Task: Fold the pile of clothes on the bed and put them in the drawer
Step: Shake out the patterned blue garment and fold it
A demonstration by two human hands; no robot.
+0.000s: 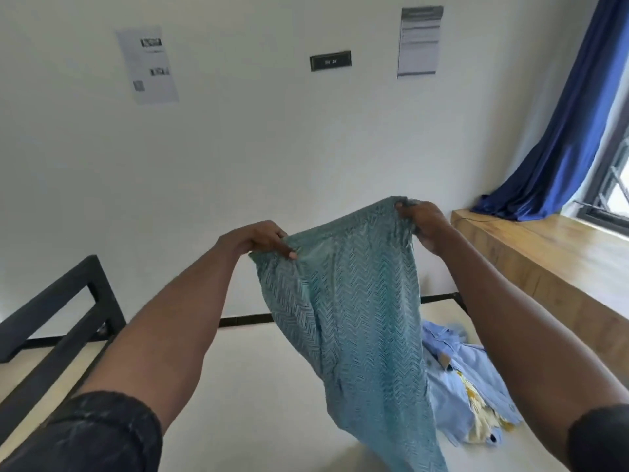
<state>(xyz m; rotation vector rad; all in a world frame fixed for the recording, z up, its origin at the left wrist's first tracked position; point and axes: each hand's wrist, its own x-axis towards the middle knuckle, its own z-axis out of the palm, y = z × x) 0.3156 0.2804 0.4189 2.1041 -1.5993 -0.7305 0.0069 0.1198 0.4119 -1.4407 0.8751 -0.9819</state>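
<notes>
Both hands held a teal zigzag-patterned garment (pixel 343 301) up by its top edge, the left hand (pixel 258 241) pinching one corner and the right hand (pixel 423 226) gripping the other, likely to let it hang straight before folding. The remaining clothes pile (pixel 466 379) lay on the bed (pixel 238 386), right of it.
</notes>
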